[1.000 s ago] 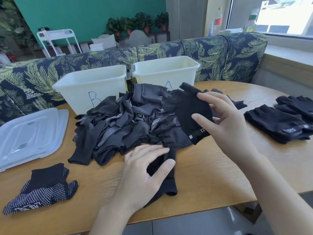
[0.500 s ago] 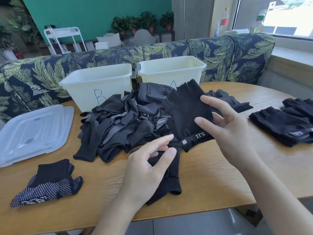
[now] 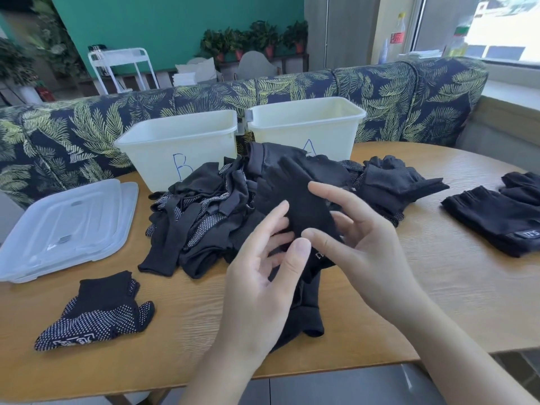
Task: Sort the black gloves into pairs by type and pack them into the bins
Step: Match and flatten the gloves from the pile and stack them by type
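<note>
Right now, the head camera shows both hands up over the counter (image 3: 438, 287), working on one plain black glove (image 3: 304, 206). The right hand (image 3: 359, 244) grips the glove, with its thumb in front and its fingers behind the cloth. The left hand (image 3: 263, 276) has its fingers spread and touching the glove's lower edge; I cannot tell if it pinches the cloth or only touches it.

What could go wrong? All the gloves are black, so it is easy to match the wrong two. The big pile (image 3: 210, 217) mixes plain gloves with dotted ones, and they are tangled. If the hands pull one out fast, others could come along and slide off the counter's near edge. A long dark piece (image 3: 306, 311) lies under the hands and close to that edge, so it may fall first.

Around them, bin B (image 3: 178, 141) and bin A (image 3: 306, 121) stand side by side behind the pile, and no gloves show inside them from here. The pile sits right in front of both bins, so a hand must reach over it to pack. Two clear lids (image 3: 67, 226) lie stacked on the left. One dotted glove (image 3: 96, 317) lies alone near the front left. A set of plain gloves (image 3: 493, 217) waits at the far right, well apart from the pile. A leafy couch (image 3: 409, 95) stands behind the counter.
</note>
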The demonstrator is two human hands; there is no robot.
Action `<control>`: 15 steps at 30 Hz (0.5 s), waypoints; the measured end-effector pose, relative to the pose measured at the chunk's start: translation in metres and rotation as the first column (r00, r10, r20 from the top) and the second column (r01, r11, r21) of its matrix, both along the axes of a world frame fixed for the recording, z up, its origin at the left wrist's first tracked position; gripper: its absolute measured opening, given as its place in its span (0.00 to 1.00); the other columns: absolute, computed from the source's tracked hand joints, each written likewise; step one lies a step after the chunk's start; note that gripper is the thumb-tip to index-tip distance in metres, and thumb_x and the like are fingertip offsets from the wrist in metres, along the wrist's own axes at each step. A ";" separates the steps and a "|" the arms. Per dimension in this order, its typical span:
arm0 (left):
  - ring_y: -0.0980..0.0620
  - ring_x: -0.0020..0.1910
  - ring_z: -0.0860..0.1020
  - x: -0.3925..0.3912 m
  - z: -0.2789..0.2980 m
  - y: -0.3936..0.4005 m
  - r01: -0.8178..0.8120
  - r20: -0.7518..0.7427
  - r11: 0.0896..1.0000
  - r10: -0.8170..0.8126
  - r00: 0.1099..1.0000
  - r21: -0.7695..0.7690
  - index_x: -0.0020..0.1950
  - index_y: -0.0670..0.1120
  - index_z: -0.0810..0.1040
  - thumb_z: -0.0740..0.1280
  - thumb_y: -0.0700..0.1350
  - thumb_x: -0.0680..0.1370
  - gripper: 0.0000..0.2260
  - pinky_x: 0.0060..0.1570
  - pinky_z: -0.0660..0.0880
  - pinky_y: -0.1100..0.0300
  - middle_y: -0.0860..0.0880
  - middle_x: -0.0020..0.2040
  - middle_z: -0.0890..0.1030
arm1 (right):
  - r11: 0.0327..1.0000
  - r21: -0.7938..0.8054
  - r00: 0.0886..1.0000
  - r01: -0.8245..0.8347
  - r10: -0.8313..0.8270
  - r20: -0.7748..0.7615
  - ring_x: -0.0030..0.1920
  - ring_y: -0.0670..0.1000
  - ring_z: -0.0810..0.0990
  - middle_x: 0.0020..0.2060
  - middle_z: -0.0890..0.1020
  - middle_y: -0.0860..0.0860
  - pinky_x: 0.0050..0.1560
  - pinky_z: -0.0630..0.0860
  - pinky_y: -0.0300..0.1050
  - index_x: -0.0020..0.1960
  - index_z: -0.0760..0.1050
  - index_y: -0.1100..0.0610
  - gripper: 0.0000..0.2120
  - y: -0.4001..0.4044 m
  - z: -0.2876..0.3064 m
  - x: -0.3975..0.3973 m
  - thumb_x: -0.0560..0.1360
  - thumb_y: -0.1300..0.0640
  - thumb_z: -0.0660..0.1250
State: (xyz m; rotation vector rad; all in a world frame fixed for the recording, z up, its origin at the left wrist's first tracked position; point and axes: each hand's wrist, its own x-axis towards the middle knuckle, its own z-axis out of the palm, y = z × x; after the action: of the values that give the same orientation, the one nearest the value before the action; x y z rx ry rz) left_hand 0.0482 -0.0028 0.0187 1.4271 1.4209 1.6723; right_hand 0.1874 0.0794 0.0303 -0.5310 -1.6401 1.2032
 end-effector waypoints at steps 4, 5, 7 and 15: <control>0.58 0.66 0.78 0.003 0.004 0.000 0.085 0.074 0.995 -0.088 0.993 0.050 0.77 0.55 0.68 0.68 0.51 0.78 0.26 0.61 0.74 0.67 0.58 0.68 0.79 | 0.995 -0.042 0.995 -0.095 0.094 -0.039 0.60 0.53 0.82 0.65 0.80 0.48 0.60 0.80 0.50 0.73 0.70 0.51 0.29 -0.008 -0.004 -0.009 0.74 0.60 0.72; 0.58 0.66 0.78 0.003 0.005 -0.001 0.093 0.090 0.994 -0.098 0.991 0.057 0.77 0.54 0.67 0.67 0.51 0.78 0.27 0.61 0.74 0.67 0.57 0.68 0.79 | 0.992 -0.051 0.993 -0.115 0.113 -0.043 0.61 0.54 0.82 0.66 0.80 0.49 0.61 0.80 0.51 0.74 0.69 0.51 0.29 -0.009 -0.005 -0.010 0.75 0.60 0.72; 0.57 0.68 0.77 0.003 0.006 -0.001 0.100 0.123 0.993 -0.107 0.987 0.060 0.78 0.56 0.66 0.67 0.54 0.79 0.27 0.64 0.75 0.62 0.56 0.69 0.79 | 0.987 -0.070 0.989 -0.146 0.144 -0.041 0.62 0.53 0.82 0.66 0.80 0.50 0.62 0.79 0.49 0.75 0.68 0.52 0.29 -0.010 -0.006 -0.011 0.76 0.60 0.71; 0.50 0.75 0.71 -0.013 -0.001 0.005 0.050 0.239 0.998 -0.057 0.969 0.035 0.69 0.60 0.78 0.66 0.62 0.78 0.20 0.75 0.62 0.40 0.53 0.71 0.78 | 0.969 -0.093 0.973 -0.229 0.229 -0.008 0.66 0.54 0.80 0.63 0.83 0.54 0.65 0.78 0.52 0.73 0.69 0.54 0.21 -0.013 -0.008 -0.013 0.81 0.57 0.64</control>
State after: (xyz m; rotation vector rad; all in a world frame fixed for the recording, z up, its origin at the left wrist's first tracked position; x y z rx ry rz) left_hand 0.0350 0.0024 0.0174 1.2186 1.2186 1.7700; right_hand 0.1745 0.0666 0.0227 -0.4086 -1.6874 1.4547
